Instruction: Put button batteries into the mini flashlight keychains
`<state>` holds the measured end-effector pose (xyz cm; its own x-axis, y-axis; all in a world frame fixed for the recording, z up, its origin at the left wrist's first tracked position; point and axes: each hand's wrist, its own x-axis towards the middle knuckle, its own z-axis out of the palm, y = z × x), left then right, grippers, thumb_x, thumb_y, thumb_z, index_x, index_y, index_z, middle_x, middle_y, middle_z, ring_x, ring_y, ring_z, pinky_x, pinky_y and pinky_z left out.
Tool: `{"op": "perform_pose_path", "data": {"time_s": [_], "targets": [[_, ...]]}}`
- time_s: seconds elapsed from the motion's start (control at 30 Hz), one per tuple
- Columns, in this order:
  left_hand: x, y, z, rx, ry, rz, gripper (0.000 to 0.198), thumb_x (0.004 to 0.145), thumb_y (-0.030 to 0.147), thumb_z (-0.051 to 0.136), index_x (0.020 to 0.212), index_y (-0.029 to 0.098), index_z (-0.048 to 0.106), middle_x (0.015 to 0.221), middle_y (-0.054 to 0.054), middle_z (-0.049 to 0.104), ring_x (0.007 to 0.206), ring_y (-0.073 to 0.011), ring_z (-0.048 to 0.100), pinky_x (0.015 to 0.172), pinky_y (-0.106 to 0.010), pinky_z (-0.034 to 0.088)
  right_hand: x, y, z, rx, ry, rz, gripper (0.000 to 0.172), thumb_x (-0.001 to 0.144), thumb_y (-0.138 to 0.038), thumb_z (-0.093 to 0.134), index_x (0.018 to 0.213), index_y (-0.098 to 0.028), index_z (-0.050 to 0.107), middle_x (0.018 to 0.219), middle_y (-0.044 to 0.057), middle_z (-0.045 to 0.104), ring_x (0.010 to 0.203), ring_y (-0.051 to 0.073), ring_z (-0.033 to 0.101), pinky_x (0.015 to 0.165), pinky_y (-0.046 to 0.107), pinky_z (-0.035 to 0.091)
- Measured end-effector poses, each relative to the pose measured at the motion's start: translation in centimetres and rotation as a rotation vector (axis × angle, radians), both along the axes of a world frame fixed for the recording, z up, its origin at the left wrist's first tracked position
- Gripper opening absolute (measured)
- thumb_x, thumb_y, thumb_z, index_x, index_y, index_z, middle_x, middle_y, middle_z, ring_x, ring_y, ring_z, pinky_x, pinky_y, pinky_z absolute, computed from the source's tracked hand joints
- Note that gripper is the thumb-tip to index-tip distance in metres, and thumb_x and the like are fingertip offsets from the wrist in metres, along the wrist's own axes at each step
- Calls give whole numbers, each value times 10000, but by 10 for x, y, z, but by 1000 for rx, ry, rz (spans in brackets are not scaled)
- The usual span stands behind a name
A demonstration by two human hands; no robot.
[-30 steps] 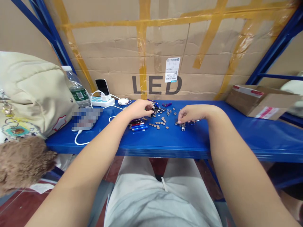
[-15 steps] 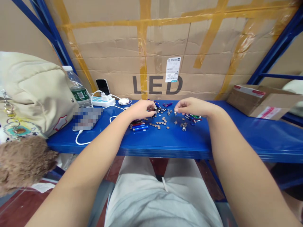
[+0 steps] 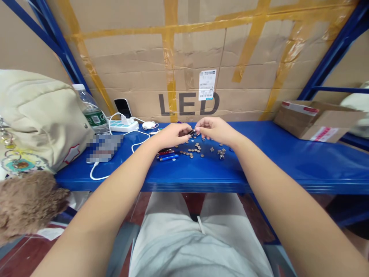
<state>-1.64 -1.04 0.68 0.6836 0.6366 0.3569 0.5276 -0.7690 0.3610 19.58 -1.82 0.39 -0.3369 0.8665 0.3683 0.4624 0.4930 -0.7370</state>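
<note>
My left hand (image 3: 176, 134) is closed around a small dark tube (image 3: 191, 132), most of it hidden by the fingers. At the tube's right end, my right hand (image 3: 211, 127) pinches something too small to make out, fingertips almost meeting those of the left. Several small round discs like button cells (image 3: 191, 151) are scattered in front of the hands. Left of these discs lie short metal tubes, including a red one (image 3: 167, 152) and a blue one (image 3: 169, 157). Small silvery metal parts (image 3: 221, 154) form a loose cluster below my right hand.
On the blue shelf (image 3: 276, 165), a phone (image 3: 105, 148) with a white cable, a power strip (image 3: 124, 125) and a water bottle (image 3: 93, 111) stand left, beside a cream bag (image 3: 43, 115). An open cardboard box (image 3: 311, 119) sits right. A large taped carton (image 3: 129, 69) forms the back.
My right hand has moved left from above the metal parts to the end of the dark tube. My left hand stays nearly in place. The view has shifted slightly.
</note>
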Motion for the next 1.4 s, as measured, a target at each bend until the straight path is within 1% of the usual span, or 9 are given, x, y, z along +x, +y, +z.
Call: {"op": "perform_pose_path", "data": {"time_s": [0.27, 0.53, 0.7, 0.9, 1.03, 1.1, 1.17, 1.33, 1.4], "targets": [[0, 3, 2, 121, 41, -4, 247, 916, 320, 486, 1044, 190, 653, 1014, -68, 692, 897, -177, 622, 808, -316, 466, -1, 1, -1, 36, -7, -11, 77, 825, -257, 622, 837, -182, 634, 640, -10, 618, 529, 92, 520, 469, 226, 409], [0, 6, 3, 294, 91, 5, 245, 930, 249, 487, 1067, 171, 675, 1006, -87, 659, 949, -191, 610, 872, -330, 460, -1, 3, -2, 19, -54, -56, 106, 863, -260, 586, 782, -193, 572, 653, -10, 615, 575, 114, 551, 560, 257, 433], [-2, 7, -2, 426, 159, 41, 276, 945, 245, 469, 1137, 204, 663, 1092, -76, 659, 980, -185, 611, 840, -306, 462, -1, 8, -12, -55, -19, -34, 174, 874, -304, 584, 735, -207, 541, 584, -22, 552, 549, 121, 501, 550, 261, 402], [4, 2, -5, 650, 376, 148, 298, 979, 234, 396, 1094, 220, 670, 1035, -79, 677, 893, -192, 614, 712, -310, 408, -5, 8, -16, -315, 179, 36, 249, 841, -271, 644, 640, -202, 513, 574, -17, 502, 524, 104, 450, 513, 243, 385], [7, 0, -1, 708, 381, 146, 335, 990, 193, 354, 1125, 218, 660, 1016, -89, 691, 908, -208, 607, 751, -345, 382, -6, 4, -10, -585, 410, 106, 220, 869, -229, 616, 689, -199, 493, 612, -24, 472, 503, 87, 400, 488, 228, 378], [8, 1, -2, 685, 334, 154, 332, 994, 222, 364, 1130, 224, 667, 1029, -86, 693, 918, -207, 610, 761, -345, 388, -6, 4, -8, -628, 427, 142, 231, 906, -242, 564, 699, -200, 471, 615, -30, 461, 496, 84, 380, 490, 229, 368], [8, 5, -3, 600, 217, 176, 300, 979, 255, 418, 1128, 237, 677, 1056, -75, 690, 936, -200, 615, 774, -331, 414, -7, 4, -8, -518, 356, 126, 262, 947, -302, 499, 707, -204, 462, 629, -23, 482, 509, 92, 403, 515, 242, 378], [5, 12, -4, 214, -68, 141, 234, 889, 275, 579, 1069, 219, 719, 1026, -56, 713, 967, -186, 634, 866, -320, 474, -8, 6, -10, 169, -169, -102, 288, 958, -342, 449, 699, -216, 437, 670, 5, 539, 627, 150, 493, 617, 285, 372], [3, 11, -1, 84, -109, 131, 249, 877, 293, 597, 1072, 202, 722, 1035, -58, 722, 957, -184, 641, 875, -326, 481, -6, 7, -10, 297, -289, -120, 253, 954, -355, 441, 742, -218, 455, 713, 17, 564, 675, 171, 511, 638, 292, 362]]}}
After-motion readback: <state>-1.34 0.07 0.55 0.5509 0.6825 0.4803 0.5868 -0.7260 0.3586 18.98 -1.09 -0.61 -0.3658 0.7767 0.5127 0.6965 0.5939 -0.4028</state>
